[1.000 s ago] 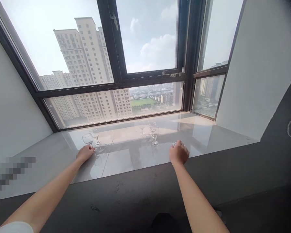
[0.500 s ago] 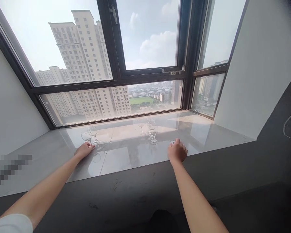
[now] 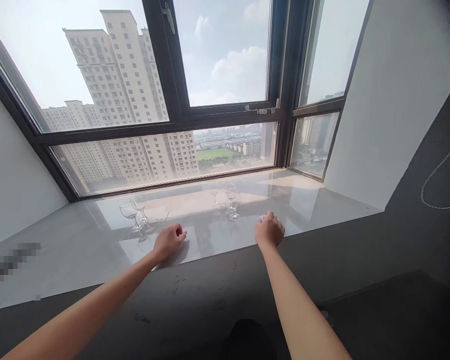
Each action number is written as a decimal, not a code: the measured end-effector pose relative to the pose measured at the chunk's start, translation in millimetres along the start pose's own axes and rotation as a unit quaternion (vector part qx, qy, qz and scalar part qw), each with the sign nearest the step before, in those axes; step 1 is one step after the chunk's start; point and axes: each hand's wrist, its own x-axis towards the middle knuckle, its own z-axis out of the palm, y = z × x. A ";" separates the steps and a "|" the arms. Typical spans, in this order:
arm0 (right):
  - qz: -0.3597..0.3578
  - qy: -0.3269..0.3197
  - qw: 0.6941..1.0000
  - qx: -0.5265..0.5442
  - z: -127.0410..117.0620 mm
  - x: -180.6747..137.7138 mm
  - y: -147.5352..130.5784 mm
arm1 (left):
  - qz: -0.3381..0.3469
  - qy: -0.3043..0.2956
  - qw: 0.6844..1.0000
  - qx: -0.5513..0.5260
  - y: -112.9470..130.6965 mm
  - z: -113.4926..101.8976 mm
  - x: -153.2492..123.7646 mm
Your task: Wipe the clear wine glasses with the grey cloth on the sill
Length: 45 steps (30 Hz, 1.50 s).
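My left hand (image 3: 170, 241) is over the front of the glossy sill, fingers loosely curled, thumb slightly apart from them, with nothing visible between. Behind it to the left, two clear stemmed glasses stand upright close together: a nearer glass (image 3: 129, 212) and a farther glass (image 3: 139, 204). My right hand (image 3: 270, 230) is closed near the sill's front edge; a bit of something whitish (image 3: 262, 217) shows past the fingers, too small to name. Left of that hand stands a clear stemmed glass (image 3: 234, 204), with more glasses (image 3: 214, 191) behind it, partly overlapping.
The tiled window sill (image 3: 206, 235) runs under a dark window frame (image 3: 225, 120). A white wall (image 3: 375, 110) closes its right side. A beaded cord (image 3: 429, 204) hangs at the far right. The sill's front drops to a dark grey wall (image 3: 210, 290).
My left hand has let go of the nearer left glass and moved right, toward my right hand. That glass stays upright on the sill. My right hand has barely moved; the view has shifted slightly.
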 end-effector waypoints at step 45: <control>0.002 0.016 1.000 0.007 4.3 -0.6 3.9 | -0.016 -0.046 0.996 0.074 -118.1 -54.8 -65.9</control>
